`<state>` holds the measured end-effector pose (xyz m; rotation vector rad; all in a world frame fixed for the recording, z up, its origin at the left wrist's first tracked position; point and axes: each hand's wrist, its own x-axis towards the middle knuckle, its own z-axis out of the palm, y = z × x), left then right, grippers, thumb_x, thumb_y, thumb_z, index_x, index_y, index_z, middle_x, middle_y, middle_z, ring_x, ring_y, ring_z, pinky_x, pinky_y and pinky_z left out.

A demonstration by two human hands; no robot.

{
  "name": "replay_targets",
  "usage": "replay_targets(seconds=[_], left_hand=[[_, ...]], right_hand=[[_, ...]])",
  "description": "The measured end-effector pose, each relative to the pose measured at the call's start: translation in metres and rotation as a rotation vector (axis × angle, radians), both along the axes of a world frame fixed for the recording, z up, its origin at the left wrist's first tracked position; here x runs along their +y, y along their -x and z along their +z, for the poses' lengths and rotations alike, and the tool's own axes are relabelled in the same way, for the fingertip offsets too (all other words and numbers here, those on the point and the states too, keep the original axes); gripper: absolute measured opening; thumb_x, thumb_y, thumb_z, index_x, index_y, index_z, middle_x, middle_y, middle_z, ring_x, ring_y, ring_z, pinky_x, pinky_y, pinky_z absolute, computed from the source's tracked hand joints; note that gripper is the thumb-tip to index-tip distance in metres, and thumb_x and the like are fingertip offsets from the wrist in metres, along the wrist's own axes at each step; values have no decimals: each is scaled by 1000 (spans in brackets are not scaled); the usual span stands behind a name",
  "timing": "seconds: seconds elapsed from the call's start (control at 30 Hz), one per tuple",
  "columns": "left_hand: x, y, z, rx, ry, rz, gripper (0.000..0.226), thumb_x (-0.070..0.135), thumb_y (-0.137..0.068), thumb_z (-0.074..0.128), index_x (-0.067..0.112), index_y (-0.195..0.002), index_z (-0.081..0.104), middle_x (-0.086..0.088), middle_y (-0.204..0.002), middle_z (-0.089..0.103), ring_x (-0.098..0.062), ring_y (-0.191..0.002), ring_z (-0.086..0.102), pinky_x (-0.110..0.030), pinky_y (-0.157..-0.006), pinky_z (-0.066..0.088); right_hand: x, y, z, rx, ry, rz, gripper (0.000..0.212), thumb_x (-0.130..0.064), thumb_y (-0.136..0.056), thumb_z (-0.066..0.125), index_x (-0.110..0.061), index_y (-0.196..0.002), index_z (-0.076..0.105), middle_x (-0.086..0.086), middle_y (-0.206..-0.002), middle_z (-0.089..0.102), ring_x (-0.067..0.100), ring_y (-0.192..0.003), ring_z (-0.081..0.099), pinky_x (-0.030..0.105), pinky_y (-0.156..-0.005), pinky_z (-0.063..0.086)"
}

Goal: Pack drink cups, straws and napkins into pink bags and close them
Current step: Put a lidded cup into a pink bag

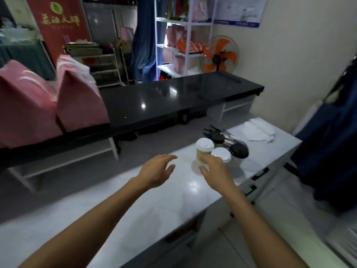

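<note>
**Hands at the cups on the white table**

Two pink bags stand at the left edge of the frame on a long black table [173, 99]. The nearer-left bag [23, 105] has its top folded to a peak; what is in it cannot be seen. The second pink bag [79, 99], just beside it, shows crumpled white paper [85, 68] sticking out at its top.

In the centre right of the frame, a white table [135, 200] carries a tight cluster of drink cups. The front cup [203, 151] is pale tan with a white lid. Just beside it to the right is a second cup with a white lid [222, 154], and beyond those stand two cups with black lids, one at the right [239, 150] and a smaller one behind [217, 138]. What the cups contain is not visible, as every lid is on. Behind the cups lies a bundle of black straws [214, 130] in clear wrap, and further toward the right edge a loose pile of white napkins [257, 130].

The right hand [214, 169] is at the tan cup, with its fingers curled round the lower part of it; the grip looks narrow and closed on the cup, though motion blur softens the fingertips. The left hand [156, 169] hovers over the white table left of the cups, with fingers spread and relaxed, holding nothing.

In the upper middle of the frame a white shelf unit [185, 24] holds more pink bags, and an orange-bladed fan [219, 55] stands beside it.
</note>
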<state>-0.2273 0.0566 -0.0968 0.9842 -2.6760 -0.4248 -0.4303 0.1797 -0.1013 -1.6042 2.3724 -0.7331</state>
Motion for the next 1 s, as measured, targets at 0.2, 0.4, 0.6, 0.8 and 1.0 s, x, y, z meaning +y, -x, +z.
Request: replay_targets(seconds=[0.2,0.4,0.6,0.8,1.0], left_hand=[[1,83,-18,-46,-28,-127,42,42,-103,47,34,-143,49,10,-147,53,-15,-134,48,-36,-107,44],[-22,139,-35,-21,-66,-163,40,38,-101,51,31,-140,53,7,-144,56,-19,-132,49,-38,-101,46],[-52,159,-51,-4,-118,-131,39,38,-100,51,33,-138,55,11,-142,57,-16,-130,51,-38,-99,48],[-58,157,-53,-23,-141,-62,39,40,-100,50,34,-139,54,13,-142,57,-14,-130,51,-36,-101,47],[-30,143,-50,-26,-142,56,39,40,-102,47,32,-140,53,12,-144,55,-15,-133,48,-37,-104,45]], right_hand=[[29,64,-10,49,-85,-119,43,-23,-95,60,-15,-137,55,2,-139,54,29,-126,48,37,-102,40],[-10,112,-16,118,-187,-101,51,-28,-93,61,-20,-143,51,1,-151,44,30,-137,39,42,-108,37],[-57,133,-34,184,-334,-9,66,-38,-88,60,-25,-149,38,2,-155,32,30,-140,32,45,-110,34],[-68,141,-48,253,-391,10,71,-46,-90,59,-29,-153,32,3,-155,33,30,-136,35,45,-109,30],[-55,140,-41,250,-313,123,67,-49,-90,57,-28,-150,36,-2,-153,36,28,-137,33,45,-110,29]])
